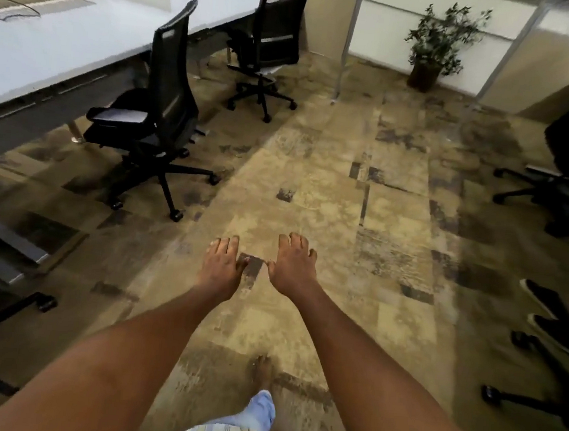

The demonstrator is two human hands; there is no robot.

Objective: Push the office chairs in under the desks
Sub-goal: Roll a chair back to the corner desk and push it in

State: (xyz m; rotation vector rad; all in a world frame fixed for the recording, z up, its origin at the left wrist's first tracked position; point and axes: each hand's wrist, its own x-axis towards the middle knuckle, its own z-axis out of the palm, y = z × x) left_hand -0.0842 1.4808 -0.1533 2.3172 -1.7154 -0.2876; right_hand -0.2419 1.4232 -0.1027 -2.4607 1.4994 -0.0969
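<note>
Hands: our left hand (222,265) and right hand (293,266) reach forward, palms down, fingers spread — holding nothing.
Near chair (154,114): left of us, pulled out, seat just at the desk (68,41) edge.
Far chair (274,39): beyond it — partly tucked under.
Carpet (330,185): patchy tan.

Both arms out straight ahead, bare forearms, roughly parallel. Left hand (221,265) palm down, fingers spread and a bit curled, thumb pointing inward twd the other hand. Right hand (293,263) just beside it, also palm down, fingers loosely splayed, thumb tip near the left thumb, not touching. Both hands empty, gripping nothing, wrists level w/ forearms.
</note>
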